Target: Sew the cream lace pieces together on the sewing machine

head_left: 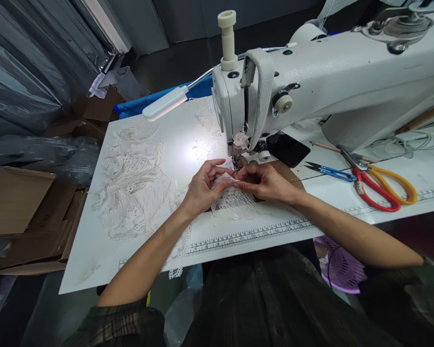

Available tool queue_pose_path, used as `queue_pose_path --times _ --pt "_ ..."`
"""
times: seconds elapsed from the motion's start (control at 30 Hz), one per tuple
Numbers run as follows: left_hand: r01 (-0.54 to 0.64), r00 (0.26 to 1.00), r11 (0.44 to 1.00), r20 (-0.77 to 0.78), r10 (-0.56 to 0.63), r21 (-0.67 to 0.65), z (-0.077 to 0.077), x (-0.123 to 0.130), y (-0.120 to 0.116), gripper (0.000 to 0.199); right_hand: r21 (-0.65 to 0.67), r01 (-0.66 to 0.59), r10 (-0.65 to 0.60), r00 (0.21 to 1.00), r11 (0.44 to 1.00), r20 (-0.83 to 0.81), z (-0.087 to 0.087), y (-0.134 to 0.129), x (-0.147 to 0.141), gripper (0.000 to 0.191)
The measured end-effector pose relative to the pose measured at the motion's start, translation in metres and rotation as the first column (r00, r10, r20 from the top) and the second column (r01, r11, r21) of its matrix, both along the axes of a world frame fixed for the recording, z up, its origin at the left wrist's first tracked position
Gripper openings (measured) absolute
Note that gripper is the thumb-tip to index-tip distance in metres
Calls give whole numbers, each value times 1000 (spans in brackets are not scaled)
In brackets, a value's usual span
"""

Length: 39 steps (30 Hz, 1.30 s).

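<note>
White lace fabric [237, 205] lies in front of the needle area of a white sewing machine [311, 77]. My left hand [210, 185] pinches its upper edge, thumb against fingers. From the other side, my right hand [265, 182] pinches the same edge, and the two thumbs nearly meet. The presser foot [238, 161] is just beyond my fingertips, partly hidden by them. A larger heap of white lace [133, 188] is spread on the table to the left, and some lace trails over the front edge.
A lit lamp [166, 102] hangs over the table [87, 260]. Right of my hands are a black phone [288, 148], blue thread snips [331, 171] and scissors [378, 193] with red and yellow handles. Cardboard boxes [21, 202] stand at left; a purple basket [342, 267] sits below.
</note>
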<state>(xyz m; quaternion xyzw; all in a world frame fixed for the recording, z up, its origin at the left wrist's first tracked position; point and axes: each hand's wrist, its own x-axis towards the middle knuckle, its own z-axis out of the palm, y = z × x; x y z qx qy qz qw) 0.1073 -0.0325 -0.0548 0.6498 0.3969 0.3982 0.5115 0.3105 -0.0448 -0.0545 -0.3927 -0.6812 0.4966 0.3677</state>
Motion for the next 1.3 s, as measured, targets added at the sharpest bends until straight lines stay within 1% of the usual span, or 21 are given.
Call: queue_pose_path --times 0.1,0.17,0.23,0.33,0.53,0.63,0.73,0.8,0.87,1.0,1.07,1.13,1.3 --pt "11 1000 1000 14 -11 24 0 0 0 51 76 27 -32 997 997 65 1 -2 -1 20" --pt "8 1000 999 2 -8 51 1 0 -1 52 97 29 -40 993 995 108 2 -2 1 19" --pt "0 1000 997 -27 2 72 2 1 -2 50 89 20 -33 988 996 152 3 -2 2 22" --pt "-19 998 997 -58 24 74 4 2 -3 41 81 -3 -15 977 997 215 4 0 3 32" --pt "-74 997 997 -26 75 20 3 6 -4 40 154 -30 -3 978 988 206 5 -2 1 27" --pt "-70 997 998 -22 70 -4 2 6 -5 35 189 -71 26 972 979 232 5 -3 1 31" --pt "-64 998 998 9 64 17 2 6 -5 41 221 -48 -4 974 974 228 6 -2 5 26" --pt "-45 999 998 32 44 35 1 5 -4 49 186 -9 -31 976 983 216 7 -2 6 21" --pt "4 999 999 49 -6 47 0 3 -3 53 157 12 -46 976 987 211 7 -2 7 19" --pt "126 991 988 42 -130 88 -4 1 -2 62 188 18 -61 973 982 221 5 -2 5 18" --pt "152 987 982 30 -156 116 -6 1 -2 67 186 18 -60 973 982 222 4 -2 4 18" --pt "134 990 983 27 -138 127 -9 2 -2 68 181 24 -64 975 983 214 4 -2 4 18" --pt "1 1000 997 30 -3 78 -7 4 -4 61 169 22 -59 975 985 214 4 -2 5 25"
